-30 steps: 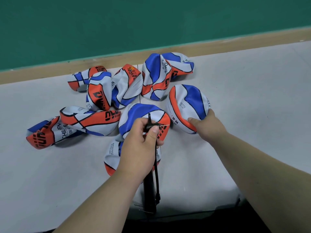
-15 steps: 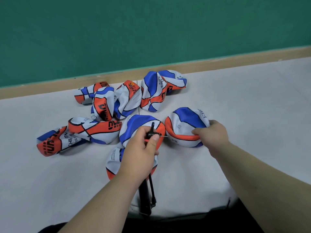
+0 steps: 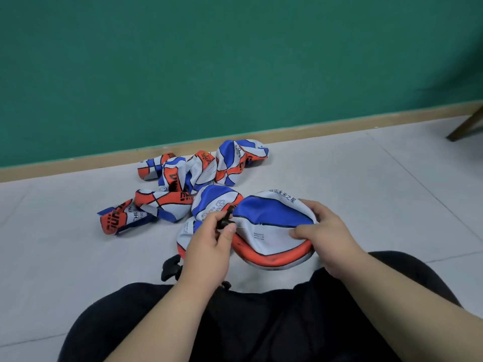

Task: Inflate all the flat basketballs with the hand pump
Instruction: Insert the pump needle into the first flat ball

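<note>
A flat basketball (image 3: 271, 231) in blue, white and orange lies just in front of my knees. My right hand (image 3: 326, 231) grips its right edge, thumb on the white panel. My left hand (image 3: 211, 244) pinches the black needle nozzle of the hand pump (image 3: 226, 218) right at the ball's left edge. The pump's black body (image 3: 170, 267) shows below my left wrist, mostly hidden. Several more flat basketballs (image 3: 198, 178) lie crumpled in a heap on the floor beyond.
I sit on a grey tiled floor (image 3: 379, 178) with my dark-trousered legs (image 3: 261, 322) at the bottom of the view. A green wall with a tan skirting board (image 3: 313, 124) runs behind the heap. A wooden furniture leg (image 3: 465, 126) stands at the far right.
My right hand has pulled the flat ball out of the heap toward my knees. My left hand came back with the nozzle, staying at the ball's left edge. My legs have come into view.
</note>
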